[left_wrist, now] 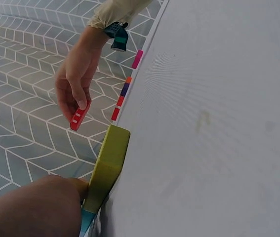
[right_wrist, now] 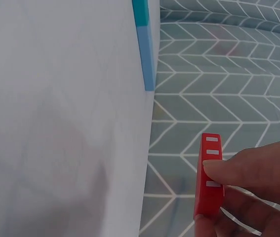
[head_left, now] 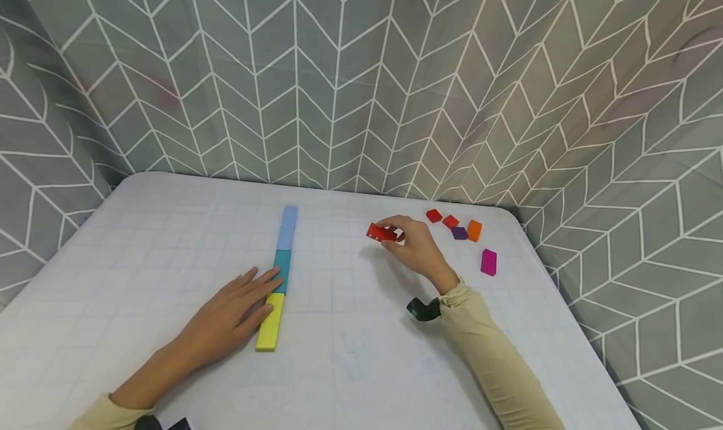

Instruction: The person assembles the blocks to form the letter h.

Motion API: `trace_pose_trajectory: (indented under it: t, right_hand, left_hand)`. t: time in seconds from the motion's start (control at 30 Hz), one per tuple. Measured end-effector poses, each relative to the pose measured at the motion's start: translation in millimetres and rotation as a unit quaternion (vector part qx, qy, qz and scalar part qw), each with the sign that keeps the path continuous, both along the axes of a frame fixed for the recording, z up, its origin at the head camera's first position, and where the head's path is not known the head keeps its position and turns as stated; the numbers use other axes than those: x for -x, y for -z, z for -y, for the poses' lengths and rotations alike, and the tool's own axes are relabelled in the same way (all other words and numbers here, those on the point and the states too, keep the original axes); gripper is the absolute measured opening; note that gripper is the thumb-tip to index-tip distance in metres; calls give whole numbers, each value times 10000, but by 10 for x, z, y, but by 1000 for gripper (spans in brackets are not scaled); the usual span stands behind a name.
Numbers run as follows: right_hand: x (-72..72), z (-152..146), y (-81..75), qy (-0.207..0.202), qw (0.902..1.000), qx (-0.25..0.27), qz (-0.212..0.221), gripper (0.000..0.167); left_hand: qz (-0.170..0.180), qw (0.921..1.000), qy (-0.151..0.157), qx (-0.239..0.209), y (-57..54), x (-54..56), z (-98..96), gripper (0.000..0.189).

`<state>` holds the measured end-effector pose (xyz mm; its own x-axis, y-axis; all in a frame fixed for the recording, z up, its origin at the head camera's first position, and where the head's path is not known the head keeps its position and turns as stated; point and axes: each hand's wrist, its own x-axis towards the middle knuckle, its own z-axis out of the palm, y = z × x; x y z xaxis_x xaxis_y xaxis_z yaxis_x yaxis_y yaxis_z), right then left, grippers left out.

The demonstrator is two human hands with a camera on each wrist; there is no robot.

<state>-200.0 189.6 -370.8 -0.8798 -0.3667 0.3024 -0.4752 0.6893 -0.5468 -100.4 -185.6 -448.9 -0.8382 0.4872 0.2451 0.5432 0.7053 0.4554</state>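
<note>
Three flat blocks lie end to end on the white tabletop: a yellow block (head_left: 270,329) nearest, a teal block (head_left: 283,258) in the middle and a light blue block (head_left: 287,226) farthest. My left hand (head_left: 226,320) rests along their left side, fingers extended, with fingertips on the teal block and the thumb over the yellow one. In my right hand (head_left: 417,247) a red block (head_left: 378,232) with white marks is pinched between thumb and fingers, raised above the table. The right wrist view shows the thumb pressed on the marked face of the red block (right_wrist: 210,148).
Several small blocks lie at the back right: two red ones (head_left: 433,216), a purple one (head_left: 460,233), an orange one (head_left: 474,230) and, a little nearer, a magenta one (head_left: 489,262). A grey patterned curtain (head_left: 350,91) hangs behind the table and along both sides.
</note>
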Motion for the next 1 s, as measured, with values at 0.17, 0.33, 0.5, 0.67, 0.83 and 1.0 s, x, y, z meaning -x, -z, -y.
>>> trace_pose_trajectory:
  t: [0.17, 0.33, 0.5, 0.67, 0.83, 1.0]
  right_hand:
    - [10, 80, 12, -154, 9999, 13, -25, 35]
    - [20, 148, 13, -254, 9997, 8, -60, 34]
    - [27, 216, 17, -294, 9996, 36, -23, 34]
    - [37, 283, 40, -364, 9993, 24, 56, 34]
    - [42, 349, 61, -439, 9990, 43, 56, 33]
    - [51, 400, 78, -531, 9986, 42, -5, 33]
  left_hand:
    - [-33, 10000, -16, -1, 15, 0, -1, 51]
    - [-35, 10000, 6, -14, 12, -3, -4, 51]
    - [-43, 10000, 8, -13, -5, -3, -14, 51]
    - [-38, 10000, -1, -26, -3, -6, -21, 51]
    - [-21, 10000, -1, -73, 17, -2, -18, 50]
    - [-2, 10000, -30, -72, 38, 3, -10, 51]
